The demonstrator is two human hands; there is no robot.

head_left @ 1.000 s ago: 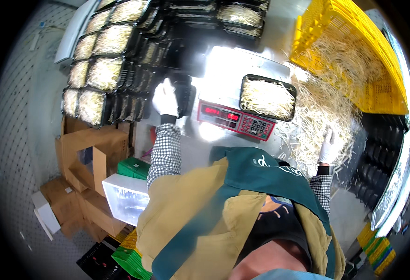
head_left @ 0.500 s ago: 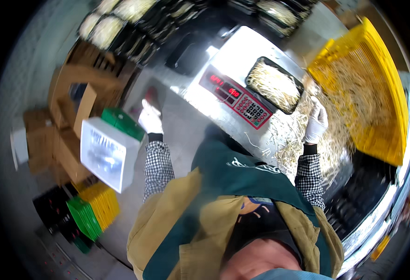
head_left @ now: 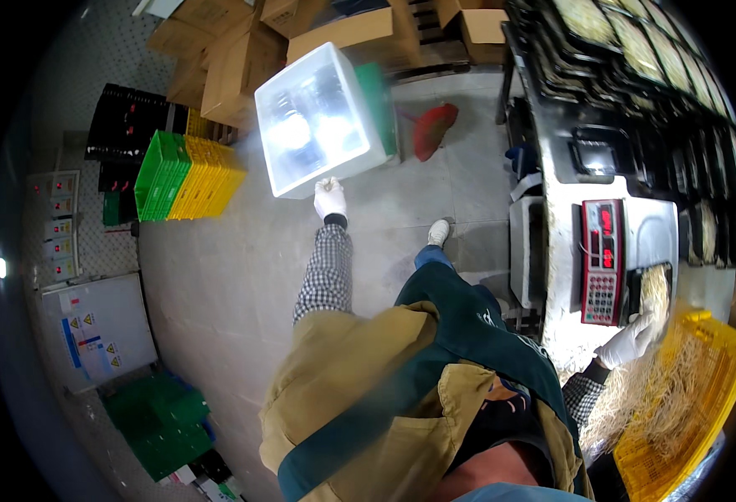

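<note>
Currently the left hand (head_left: 330,199), in a white glove, reaches out over the floor to the near rim of a white bin (head_left: 322,117); its fingers (head_left: 328,182) pinch a small tuft of pale sprouts right at that rim, touching or just above it, which of the two I cannot tell. The right hand (head_left: 631,341), also gloved, rests on the loose sprouts (head_left: 661,393) spilling from the yellow crate (head_left: 719,368) at the bench (head_left: 564,339) edge; its fingers curl into the pile, but whether they grip a bunch or only lie on it I cannot tell. Just beside it a black tray (head_left: 654,289) of sprouts sits on the scale (head_left: 604,259). Judgement: to do the drop cleanly, carry the pinch past the rim so it sits over the bin's open mouth before letting go, since a release at the lip risks strands falling on the floor. Keep the right hand quiet on the pile meanwhile, as the body is twisted well away from the bench and a tug could drag sprouts over the edge. Room: bare grey floor (head_left: 242,276) lies between the person and the bin, with a shoe (head_left: 437,232) near the bench foot; a red dustpan (head_left: 433,127) lies just right of the bin, stacked green and yellow crates (head_left: 185,174) stand to its left, and cardboard boxes (head_left: 234,58) behind it.
</note>
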